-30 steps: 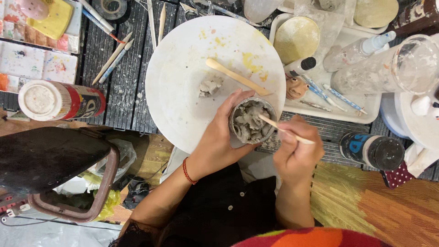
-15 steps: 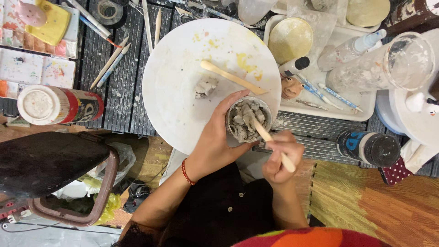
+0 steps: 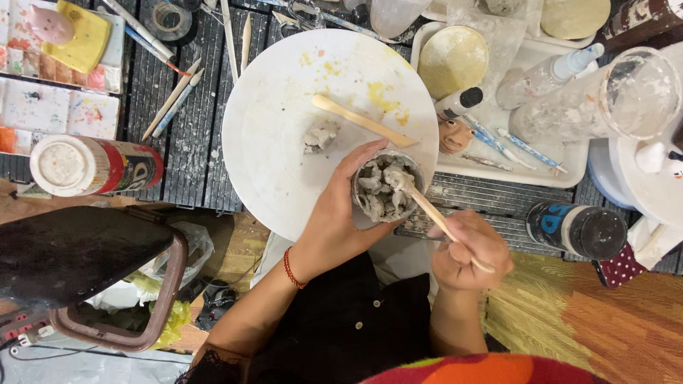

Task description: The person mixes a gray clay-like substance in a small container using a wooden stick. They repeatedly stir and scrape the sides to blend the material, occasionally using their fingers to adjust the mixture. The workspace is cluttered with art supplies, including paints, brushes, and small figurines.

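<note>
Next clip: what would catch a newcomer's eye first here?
At centre, the left hand grips a small cup of grey clay while the right hand pokes a wooden stick into it. Behind them lies a large white round board smeared with yellow, with a clay lump on it.

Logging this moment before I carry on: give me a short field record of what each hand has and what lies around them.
left hand: wrapped around a small cup of grey clay lumps
right hand: grips a wooden stick, tip in the cup's clay
surface under cup: round white board with yellow smears
on board: a grey clay lump and a wooden modelling tool
right of board: white tray with bottles and pens
left of board: red-labelled can lying on its side
</note>
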